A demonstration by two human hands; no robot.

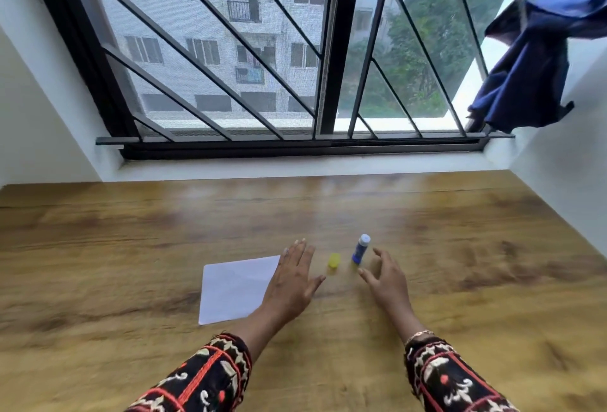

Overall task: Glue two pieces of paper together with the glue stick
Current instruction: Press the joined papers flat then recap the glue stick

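On wooden table (460,280): paper (236,286), uncapped glue stick (360,249).

Glossy wood-grain table (460,280), matt white paper (233,290), plastic glue stick (360,249).

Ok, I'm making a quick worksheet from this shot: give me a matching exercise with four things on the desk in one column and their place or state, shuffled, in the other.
Things:
1. glue stick
2. yellow cap
3. white paper
4. blue cloth

Place or state:
A. lying flat, its near right side under the left hand
B. hanging by the window
C. standing upright, uncapped, just beyond the right hand
D. loose on the wooden desk between paper and glue stick

Pairs: 1-C, 2-D, 3-A, 4-B
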